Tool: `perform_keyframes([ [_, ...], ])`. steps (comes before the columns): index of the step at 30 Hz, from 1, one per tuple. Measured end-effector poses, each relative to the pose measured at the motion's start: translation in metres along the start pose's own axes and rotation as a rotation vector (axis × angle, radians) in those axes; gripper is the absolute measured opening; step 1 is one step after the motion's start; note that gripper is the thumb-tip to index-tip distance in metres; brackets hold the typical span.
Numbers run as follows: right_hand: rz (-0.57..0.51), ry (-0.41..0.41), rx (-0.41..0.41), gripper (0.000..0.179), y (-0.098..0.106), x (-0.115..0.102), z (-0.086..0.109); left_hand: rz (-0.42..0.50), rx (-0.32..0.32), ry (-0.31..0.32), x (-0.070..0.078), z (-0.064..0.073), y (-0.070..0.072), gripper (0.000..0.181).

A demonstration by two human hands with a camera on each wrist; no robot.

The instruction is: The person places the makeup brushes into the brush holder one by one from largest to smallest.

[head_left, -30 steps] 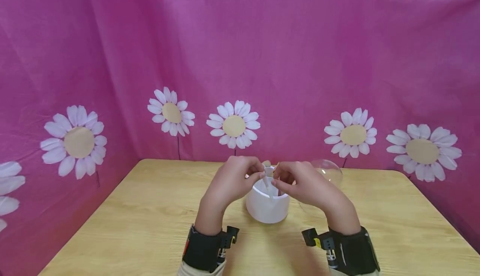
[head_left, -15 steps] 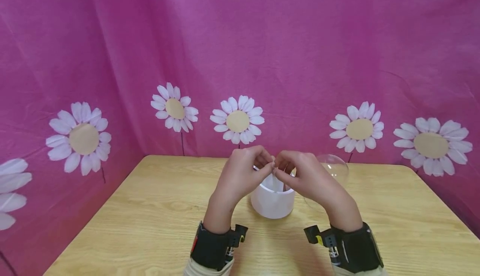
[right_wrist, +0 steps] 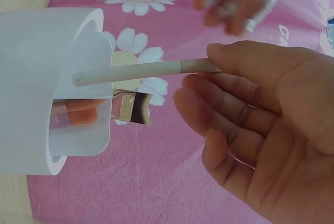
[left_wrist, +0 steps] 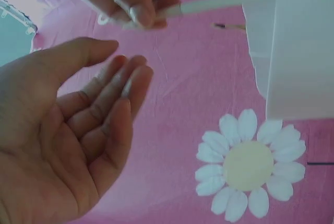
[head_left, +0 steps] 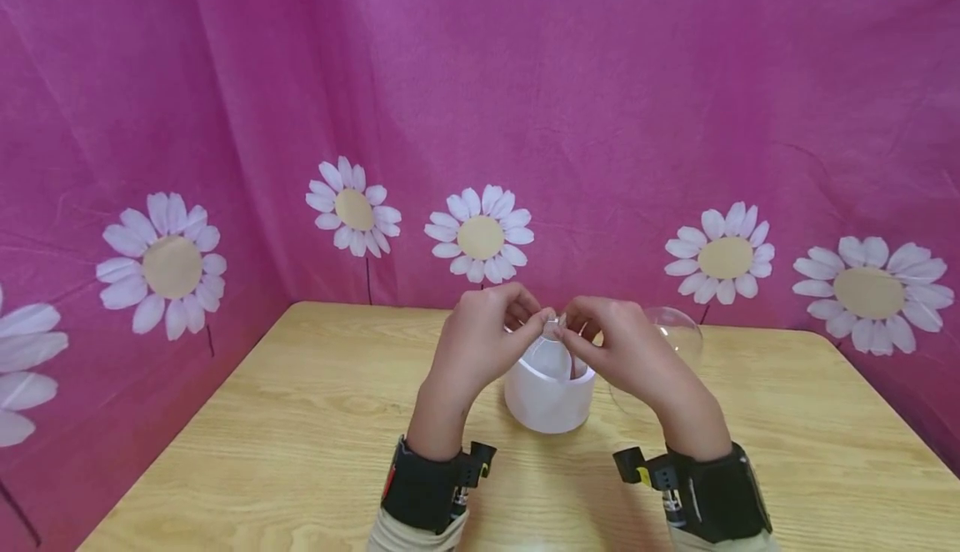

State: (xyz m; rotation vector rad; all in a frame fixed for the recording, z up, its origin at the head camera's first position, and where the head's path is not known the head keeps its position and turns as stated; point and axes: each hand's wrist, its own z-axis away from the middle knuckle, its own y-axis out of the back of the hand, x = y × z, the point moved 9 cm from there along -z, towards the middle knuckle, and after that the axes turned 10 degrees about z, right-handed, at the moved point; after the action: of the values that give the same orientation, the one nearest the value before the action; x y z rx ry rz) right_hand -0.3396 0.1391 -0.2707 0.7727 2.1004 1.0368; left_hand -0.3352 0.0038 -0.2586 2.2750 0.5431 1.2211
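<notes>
A white round holder (head_left: 551,410) stands on the table under both hands, and a slim white makeup brush (right_wrist: 141,71) leans out of it, handle end down inside. My right hand (head_left: 626,352) pinches this brush near its upper end between thumb and fingers, which hide the tip. Close by, my left hand (head_left: 480,339) hovers over the holder; in the left wrist view its fingers (left_wrist: 99,104) are loosely bent, with a gap to the thumb and nothing between them. A flat brush with dark bristles (right_wrist: 140,108) and an orange-pink piece (right_wrist: 83,117) also show in the holder.
A clear dome cover (head_left: 678,333) sits on the table to the right of the holder, partly behind the right hand. The wooden table (head_left: 300,427) ends at a pink curtain (head_left: 600,118) printed with white daisies.
The left hand pinched a pale slim thing one second ago; that no longer shows in it. Both hands' fingertips came together above the holder and are now slightly apart.
</notes>
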Motion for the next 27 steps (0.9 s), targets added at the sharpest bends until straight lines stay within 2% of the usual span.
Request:
perform_keyframes([
  [3,-0.006,-0.005,-0.009,0.006,0.001,0.002,0.0,-0.061,0.013,0.07,-0.012,0.0,0.004,0.012],
  [6,-0.014,-0.016,-0.026,0.006,-0.001,0.003,0.0,-0.103,-0.011,0.127,-0.024,-0.001,0.001,0.01],
  [14,0.005,-0.012,-0.032,0.003,-0.003,0.004,0.001,-0.145,-0.131,0.205,-0.049,-0.005,-0.029,0.01],
  [21,0.035,-0.005,-0.026,0.007,-0.002,0.004,0.002,-0.209,-0.165,0.219,-0.055,-0.006,-0.042,0.01],
  [27,0.041,0.001,-0.022,0.005,-0.001,0.004,0.001,-0.245,-0.165,0.217,-0.053,-0.006,-0.045,0.008],
])
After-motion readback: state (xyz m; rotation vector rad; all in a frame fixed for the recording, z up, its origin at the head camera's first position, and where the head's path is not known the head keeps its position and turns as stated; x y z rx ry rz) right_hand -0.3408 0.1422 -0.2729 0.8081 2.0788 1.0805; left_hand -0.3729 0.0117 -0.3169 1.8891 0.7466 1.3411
